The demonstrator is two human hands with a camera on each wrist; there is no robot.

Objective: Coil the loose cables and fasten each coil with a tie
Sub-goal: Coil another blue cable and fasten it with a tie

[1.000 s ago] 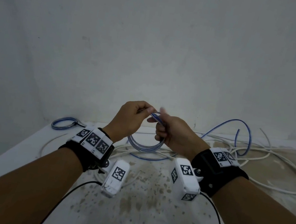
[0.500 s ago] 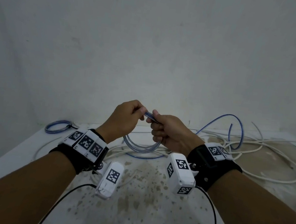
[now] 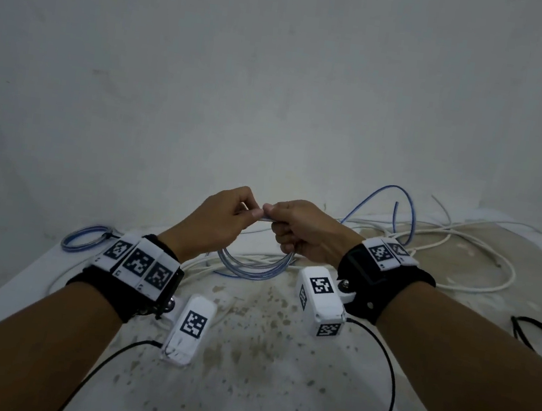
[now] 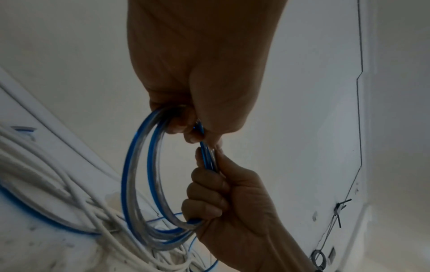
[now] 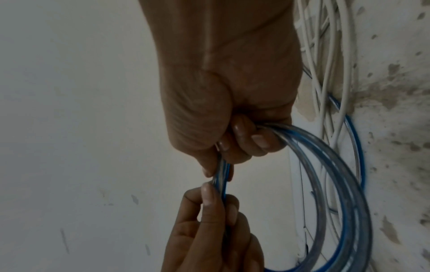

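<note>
Hands pinching the blue coil

I see my left hand (image 3: 223, 219) and right hand (image 3: 307, 232) raised knuckle to knuckle above the table (image 3: 276, 361), fingers curled and clamped on the top of the blue cable coil (image 3: 251, 266) hanging between them.

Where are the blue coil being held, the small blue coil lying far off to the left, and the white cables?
Held blue-and-clear cable coil (image 3: 251, 266), head view, hanging lower arc.
Small blue coil (image 3: 84, 237), head view, its near rim.
Loose white cables (image 3: 479, 284), head view, outer loop.
</note>
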